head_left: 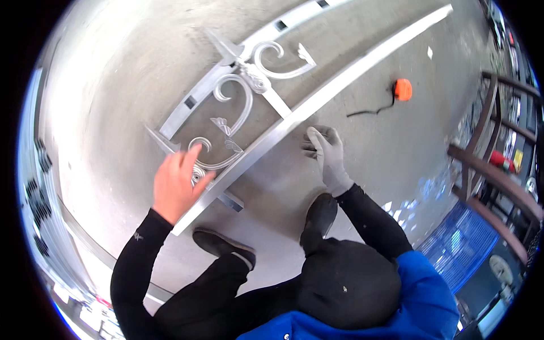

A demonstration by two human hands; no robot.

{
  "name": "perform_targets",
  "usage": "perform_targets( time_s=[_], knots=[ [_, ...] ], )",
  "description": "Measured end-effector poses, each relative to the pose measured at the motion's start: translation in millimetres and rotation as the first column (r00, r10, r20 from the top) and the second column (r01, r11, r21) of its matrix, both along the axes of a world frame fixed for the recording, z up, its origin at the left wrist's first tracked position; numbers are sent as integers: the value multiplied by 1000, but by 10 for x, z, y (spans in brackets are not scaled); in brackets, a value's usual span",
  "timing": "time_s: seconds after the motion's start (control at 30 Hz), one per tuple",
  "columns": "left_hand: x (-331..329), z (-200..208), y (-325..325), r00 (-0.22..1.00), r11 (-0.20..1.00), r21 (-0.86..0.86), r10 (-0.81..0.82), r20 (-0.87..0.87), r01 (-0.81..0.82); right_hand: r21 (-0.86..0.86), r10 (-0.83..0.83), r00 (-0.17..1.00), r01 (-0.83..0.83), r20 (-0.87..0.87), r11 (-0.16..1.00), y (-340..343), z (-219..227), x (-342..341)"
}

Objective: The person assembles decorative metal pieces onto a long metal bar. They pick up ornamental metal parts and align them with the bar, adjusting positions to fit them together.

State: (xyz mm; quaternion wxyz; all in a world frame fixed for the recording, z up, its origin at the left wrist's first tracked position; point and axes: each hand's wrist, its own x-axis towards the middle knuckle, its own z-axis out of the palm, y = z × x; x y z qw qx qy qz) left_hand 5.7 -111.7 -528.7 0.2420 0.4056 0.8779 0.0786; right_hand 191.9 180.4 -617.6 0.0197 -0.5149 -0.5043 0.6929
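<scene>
Left hand (177, 187), bare and blurred, is sitting left of center with fingers spread and thumb apart, over the rail's lower-left end; can't tell if it's touching. Right hand (327, 156), grey-gloved, is resting half-curled just right of the long metal rail (309, 109); can't tell if it's pinching anything. Rail is running diagonally to upper right. Silver scrollwork (248, 105) is lying between it and the slotted bar (207, 88). Orange case (403, 89) with black strap is lying upper right on the floor (277, 226).
</scene>
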Motion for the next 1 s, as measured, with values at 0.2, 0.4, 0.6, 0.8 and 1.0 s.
perform_targets(
  time_s=[0.2,0.4,0.6,0.8,1.0],
  knots=[
    [-769,-589,1223,976,930,319,212,-54,-184,-252,-215,954,160,-208,954,-266,-76,-224],
    [-765,-795,1590,958,922,268,252,136,-280,-97,-129,986,118,-110,988,-350,-87,-354],
    [-998,-900,1539,867,888,229,283,411,-399,-321,-330,933,271,-144,907,-271,-181,-302],
    [-1005,-781,1649,731,838,162,340,592,-521,-416,-226,970,171,-87,893,-150,-287,-288],
    [-1042,-871,1438,646,787,177,330,688,-591,-432,-289,907,138,-306,891,-393,-356,-269]
  ],
)
